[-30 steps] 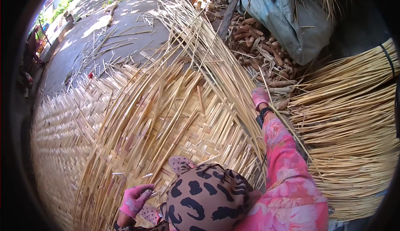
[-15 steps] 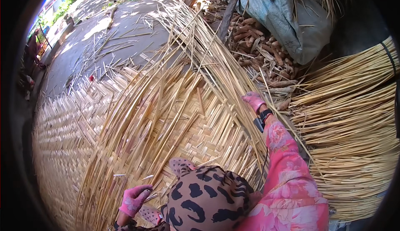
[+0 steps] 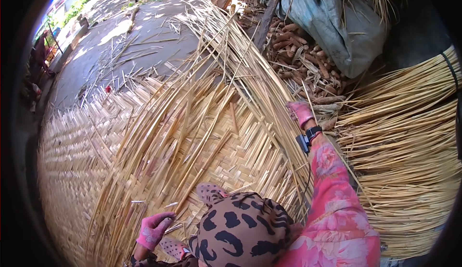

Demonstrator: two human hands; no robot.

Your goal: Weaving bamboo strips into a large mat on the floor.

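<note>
My right hand [image 3: 300,113], in a pink glove with a watch at the wrist, is curled on the long loose reed strips [image 3: 260,94] at the mat's right edge. My left hand [image 3: 155,229], also pink-gloved, has its fingers pinched low on the woven mat [image 3: 67,161], beside long strips lying across it; what it holds is too small to make out. My leopard-print knee [image 3: 240,228] fills the bottom centre, with a polka-dot shoe [image 3: 210,191] on the mat.
A tied bundle of reeds [image 3: 399,171] lies at right. Corn cobs [image 3: 293,45] are piled beneath a grey-blue sack [image 3: 332,21]. A wooden post [image 3: 264,17] leans there. Reed scraps litter the grey ground [image 3: 125,36]. A dim, unclear figure [image 3: 41,55] is at far left.
My right hand first shifted left onto the strips, then slightly back right and up, its fingers now more curled. My left hand stays in almost the same place.
</note>
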